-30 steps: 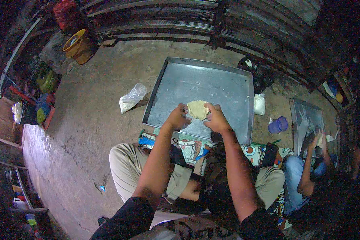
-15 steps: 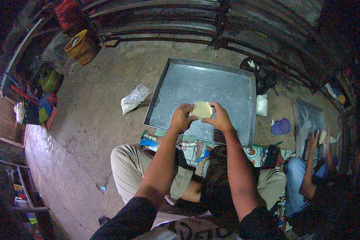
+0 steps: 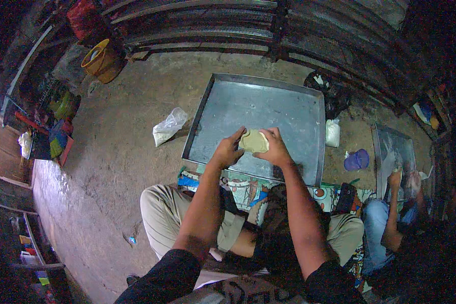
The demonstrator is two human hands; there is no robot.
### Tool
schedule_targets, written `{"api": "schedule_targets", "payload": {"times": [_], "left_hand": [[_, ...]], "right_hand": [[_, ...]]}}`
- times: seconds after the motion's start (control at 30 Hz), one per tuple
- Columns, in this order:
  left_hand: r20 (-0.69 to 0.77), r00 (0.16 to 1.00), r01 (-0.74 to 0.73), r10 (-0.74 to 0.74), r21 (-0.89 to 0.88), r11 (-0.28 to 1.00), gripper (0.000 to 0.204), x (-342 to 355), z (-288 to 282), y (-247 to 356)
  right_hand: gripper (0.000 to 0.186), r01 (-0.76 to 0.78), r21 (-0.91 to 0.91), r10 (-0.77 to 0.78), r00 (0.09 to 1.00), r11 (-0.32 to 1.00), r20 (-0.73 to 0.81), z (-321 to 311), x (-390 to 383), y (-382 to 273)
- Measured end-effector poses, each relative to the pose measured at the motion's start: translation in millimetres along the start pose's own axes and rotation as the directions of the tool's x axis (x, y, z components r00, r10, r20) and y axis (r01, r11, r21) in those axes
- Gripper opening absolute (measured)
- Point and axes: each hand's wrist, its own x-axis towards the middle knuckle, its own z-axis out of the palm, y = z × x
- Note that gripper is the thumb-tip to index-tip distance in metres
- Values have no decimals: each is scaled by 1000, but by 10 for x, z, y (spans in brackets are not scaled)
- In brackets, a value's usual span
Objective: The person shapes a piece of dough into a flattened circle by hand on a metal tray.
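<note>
Both grips are closed on one pale, flat disc of dough [image 3: 254, 141]; the left hand [image 3: 228, 151] pinches its left edge, the right hand [image 3: 274, 147] its right edge; the disc is held just above the near part of a large metal tray [image 3: 268, 109] lying on the earthen floor [image 3: 126, 167]; left of the tray lies a crumpled plastic bag [image 3: 169, 126]; right of the tray, a blue cap [image 3: 357, 159].

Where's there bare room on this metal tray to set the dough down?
The metal tray is bare beyond the hands, up to its far rim. Its near edge is crowded: left hand and right hand hold the dough disc there.
</note>
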Motion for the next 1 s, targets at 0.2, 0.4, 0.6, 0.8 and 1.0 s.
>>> {"api": "schedule_targets", "payload": {"times": [0.2, 0.4, 0.6, 0.8, 1.0], "left_hand": [[-121, 985, -152, 126, -238, 959, 98, 138, 362, -253], [-255, 967, -120, 20, -385, 915, 80, 350, 408, -185], [-588, 794, -187, 155, 7, 982, 63, 460, 494, -264], [-441, 889, -79, 123, 116, 990, 27, 480, 436, -331], [-401, 871, -56, 285, 495, 867, 20, 424, 389, -64]], "right_hand": [[83, -25, 168, 25, 1000, 986, 2, 79, 17, -81], [76, -127, 295, 116, 992, 947, 53, -37, 16, -188], [70, -121, 270, 112, 992, 955, 51, -29, 52, -184], [75, 29, 132, -22, 998, 991, -53, 27, 46, -163], [87, -67, 121, 61, 997, 990, 54, -25, 15, -85]]}}
